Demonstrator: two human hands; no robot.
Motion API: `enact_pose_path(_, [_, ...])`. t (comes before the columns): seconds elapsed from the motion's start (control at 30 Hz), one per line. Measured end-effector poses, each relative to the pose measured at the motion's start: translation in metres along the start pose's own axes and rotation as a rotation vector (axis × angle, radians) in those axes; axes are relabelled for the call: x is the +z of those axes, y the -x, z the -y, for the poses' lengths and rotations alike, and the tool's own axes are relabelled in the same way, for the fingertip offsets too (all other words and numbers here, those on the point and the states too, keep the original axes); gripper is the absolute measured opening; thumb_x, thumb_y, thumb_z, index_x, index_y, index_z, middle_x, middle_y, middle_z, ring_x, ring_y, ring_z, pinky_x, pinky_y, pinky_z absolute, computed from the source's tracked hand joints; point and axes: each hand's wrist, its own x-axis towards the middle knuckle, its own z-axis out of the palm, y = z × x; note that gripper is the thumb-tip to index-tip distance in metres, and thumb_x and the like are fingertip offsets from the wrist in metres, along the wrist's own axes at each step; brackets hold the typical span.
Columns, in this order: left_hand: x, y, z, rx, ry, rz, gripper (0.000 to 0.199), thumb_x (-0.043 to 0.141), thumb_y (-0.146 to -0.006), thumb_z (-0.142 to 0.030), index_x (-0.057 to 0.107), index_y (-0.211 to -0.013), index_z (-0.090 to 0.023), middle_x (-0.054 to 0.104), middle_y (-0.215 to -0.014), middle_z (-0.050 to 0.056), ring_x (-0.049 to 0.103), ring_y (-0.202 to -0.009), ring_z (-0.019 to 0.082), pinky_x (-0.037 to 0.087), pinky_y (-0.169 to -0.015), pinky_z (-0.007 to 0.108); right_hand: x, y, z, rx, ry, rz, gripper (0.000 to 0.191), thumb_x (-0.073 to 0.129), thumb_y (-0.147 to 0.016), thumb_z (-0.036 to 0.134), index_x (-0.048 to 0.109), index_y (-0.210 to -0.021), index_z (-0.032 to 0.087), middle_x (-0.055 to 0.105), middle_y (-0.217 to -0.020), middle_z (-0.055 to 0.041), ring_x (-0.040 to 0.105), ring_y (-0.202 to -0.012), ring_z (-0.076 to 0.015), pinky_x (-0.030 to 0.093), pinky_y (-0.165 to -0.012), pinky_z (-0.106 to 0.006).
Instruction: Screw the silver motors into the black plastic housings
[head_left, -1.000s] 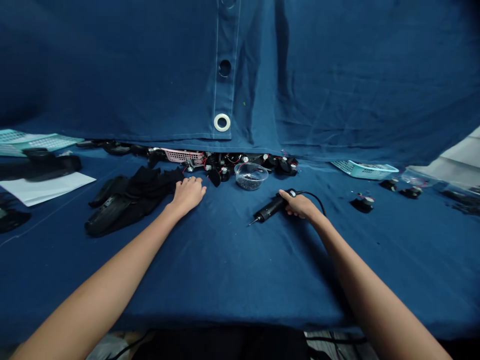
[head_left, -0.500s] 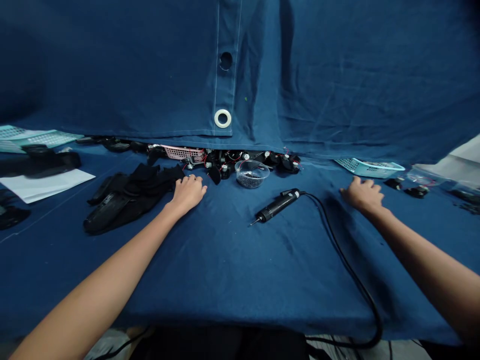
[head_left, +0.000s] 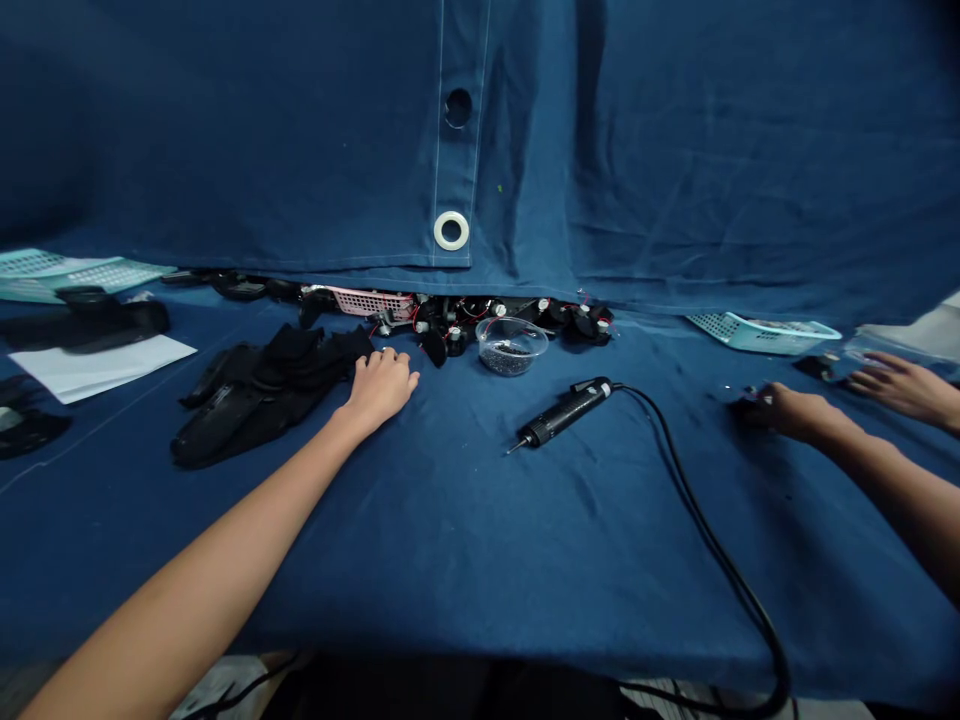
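Observation:
My left hand (head_left: pixel 381 388) rests on the blue cloth at the right end of a pile of black pieces (head_left: pixel 274 390), its fingers slightly curled and apart, holding nothing. On the right side, my right hand (head_left: pixel 796 412) is closed round a small black part (head_left: pixel 752 410) with a shiny bit on it, just above the cloth. Between the hands lies a black electric screwdriver (head_left: pixel 566 412), its tip toward the lower left. Behind it stands a clear round tub (head_left: pixel 512 348) with small dark screws inside.
Another person's hand (head_left: pixel 904 388) reaches in at the right edge, near a black part (head_left: pixel 817 366) and a turquoise basket (head_left: pixel 780 337). A pink basket (head_left: pixel 371 303) and wired black parts line the hanging cloth. A cable (head_left: pixel 705 540) curves to the front edge. White paper (head_left: pixel 105 368) lies left.
My right hand has moved right and slightly down and has taken hold of a small black part. Another person's hand has come in at the right. My left hand stays on the cloth.

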Motion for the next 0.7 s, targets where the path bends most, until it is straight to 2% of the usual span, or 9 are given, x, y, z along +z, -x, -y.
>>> enact_pose_path(0.1, [0.000, 0.001, 0.000, -0.016, 0.027, -0.007, 0.040, 0.040, -0.093, -0.036, 0.057, -0.121, -0.012, 0.058, -0.121, 0.018, 0.052, -0.112, 0.033, 0.035, -0.097, 0.050, -0.006, 0.005, 0.002, 0.000, -0.037, 0.078, 0.043, 0.073, -0.073, 0.038, 0.065, -0.107, 0.013, 0.068, -0.086, -0.0191, 0.057, -0.062, -0.0202, 0.041, -0.060, -0.031])
enact_pose_path(0.13, [-0.001, 0.001, -0.001, -0.027, 0.035, -0.016, 0.040, 0.040, -0.093, -0.036, 0.057, -0.121, -0.012, 0.057, -0.122, 0.018, 0.051, -0.113, 0.034, 0.033, -0.099, 0.052, -0.011, 0.012, 0.009, 0.003, -0.071, 0.029, 0.051, 0.071, -0.075, 0.041, 0.060, -0.116, 0.013, 0.068, -0.094, -0.0197, 0.060, -0.071, -0.0216, 0.042, -0.065, -0.031])
enact_pose_path(0.2, [-0.005, 0.002, -0.005, -0.044, 0.060, -0.049, 0.040, 0.041, -0.093, -0.034, 0.056, -0.121, -0.011, 0.056, -0.123, 0.019, 0.048, -0.117, 0.035, 0.026, -0.104, 0.057, -0.027, 0.033, 0.035, -0.010, -0.244, -0.205, 0.059, 0.069, -0.077, 0.043, 0.052, -0.125, 0.012, 0.066, -0.104, -0.0200, 0.063, -0.088, -0.0227, 0.044, -0.076, -0.031])
enact_pose_path(0.27, [-0.012, 0.005, -0.013, -0.016, 0.107, -0.091, 0.037, 0.039, -0.095, -0.034, 0.056, -0.120, -0.013, 0.056, -0.125, 0.015, 0.047, -0.120, 0.032, 0.024, -0.108, 0.055, -0.048, 0.064, 0.072, -0.130, -0.419, -0.281, 0.054, 0.069, -0.078, 0.041, 0.053, -0.123, 0.015, 0.068, -0.100, -0.0151, 0.064, -0.089, -0.0209, 0.045, -0.079, -0.029])
enact_pose_path(0.33, [-0.020, 0.008, -0.025, 0.091, 0.284, -0.123, 0.034, 0.038, -0.096, -0.035, 0.055, -0.120, -0.018, 0.058, -0.123, 0.009, 0.051, -0.117, 0.024, 0.033, -0.106, 0.043, -0.070, 0.100, 0.113, -0.389, -0.572, -0.218, 0.047, 0.068, -0.080, 0.036, 0.053, -0.121, 0.018, 0.066, -0.103, -0.0119, 0.065, -0.087, -0.0174, 0.048, -0.076, -0.023])
enact_pose_path(0.4, [-0.026, 0.014, -0.040, 0.233, 0.667, -0.118, 0.033, 0.039, -0.096, -0.037, 0.053, -0.120, -0.019, 0.060, -0.121, 0.007, 0.056, -0.111, 0.019, 0.042, -0.099, 0.035, -0.085, 0.135, 0.152, -0.663, -0.671, -0.092, 0.042, 0.068, -0.080, 0.034, 0.055, -0.117, 0.020, 0.065, -0.105, -0.0088, 0.063, -0.093, -0.0168, 0.049, -0.078, -0.022])
enact_pose_path(0.5, [-0.027, 0.023, -0.059, 0.309, 1.131, 0.034, 0.042, 0.046, -0.093, -0.040, 0.044, -0.130, -0.019, 0.057, -0.126, 0.010, 0.057, -0.112, 0.018, 0.046, -0.095, 0.033, -0.093, 0.179, 0.201, -1.053, -0.605, 0.124, 0.035, 0.060, -0.085, 0.038, 0.056, -0.117, 0.024, 0.059, -0.112, -0.0072, 0.060, -0.097, -0.0190, 0.049, -0.088, -0.030])
enact_pose_path(0.57, [-0.024, 0.028, -0.066, 0.348, 1.179, 0.158, 0.055, 0.056, -0.088, -0.042, 0.039, -0.136, -0.020, 0.051, -0.134, 0.012, 0.054, -0.119, 0.021, 0.045, -0.098, 0.035, -0.087, 0.200, 0.228, -1.182, -0.565, 0.218, 0.033, 0.057, -0.088, 0.035, 0.054, -0.118, 0.024, 0.058, -0.111, -0.0074, 0.058, -0.100, -0.0209, 0.048, -0.090, -0.034])
enact_pose_path(0.7, [-0.014, 0.031, -0.064, 0.484, 0.882, 0.274, 0.061, 0.068, -0.079, -0.042, 0.045, -0.132, -0.021, 0.053, -0.131, 0.011, 0.053, -0.118, 0.025, 0.042, -0.100, 0.039, -0.068, 0.228, 0.258, -1.240, -0.583, 0.255, 0.042, 0.058, -0.086, 0.030, 0.048, -0.127, 0.024, 0.055, -0.115, -0.0090, 0.054, -0.109, -0.0235, 0.046, -0.095, -0.040])
